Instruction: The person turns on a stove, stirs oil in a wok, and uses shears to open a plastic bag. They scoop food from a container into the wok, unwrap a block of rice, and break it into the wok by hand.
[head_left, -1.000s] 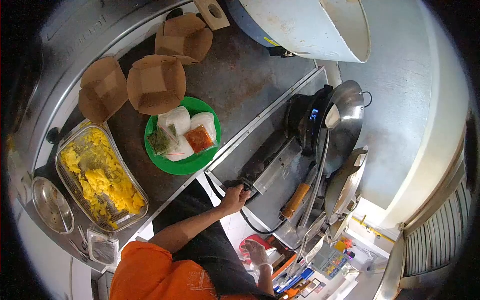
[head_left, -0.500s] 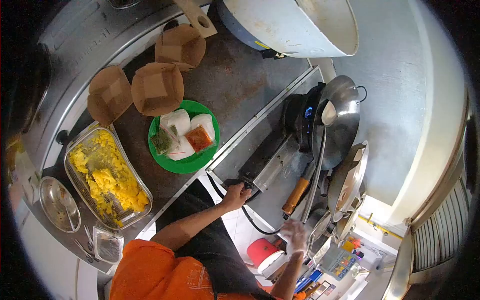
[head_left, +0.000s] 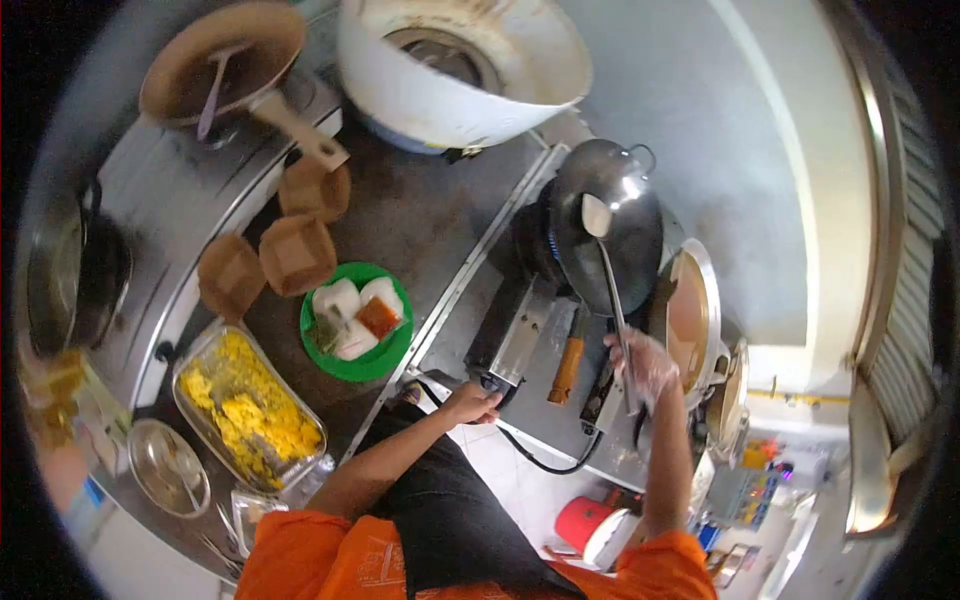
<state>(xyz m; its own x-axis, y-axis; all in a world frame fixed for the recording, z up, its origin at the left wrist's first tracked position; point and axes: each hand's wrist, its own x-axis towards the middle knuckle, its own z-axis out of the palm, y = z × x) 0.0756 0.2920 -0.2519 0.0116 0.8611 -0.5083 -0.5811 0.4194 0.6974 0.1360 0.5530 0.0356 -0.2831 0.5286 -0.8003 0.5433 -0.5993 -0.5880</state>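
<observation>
My right hand (head_left: 648,366), in a clear glove, is closed around the long handle of a metal wok spatula (head_left: 611,275). The spatula's pale head rests over the dark wok (head_left: 600,190), which sits tilted in view on a gas burner with a blue flame at its edge. My left hand (head_left: 472,404) is bare, its fingers curled beside the stove's control knob (head_left: 492,382); whether they touch it or hold anything is hidden. The wok's wooden handle (head_left: 567,370) points toward me between my hands.
Left lie a green plate (head_left: 340,372) with wrapped white portions and sauce packets, several brown paper boxes (head_left: 297,254), and a tray (head_left: 320,438) of yellow scrambled food. A large white pot-like drum (head_left: 450,110) stands beyond. Right is a pan of brownish liquid (head_left: 688,315); a hose (head_left: 545,464) hangs below.
My right hand has moved up and forward to the spatula handle and closed on it. My left hand has shifted slightly off the knob's front. The camera view has turned.
</observation>
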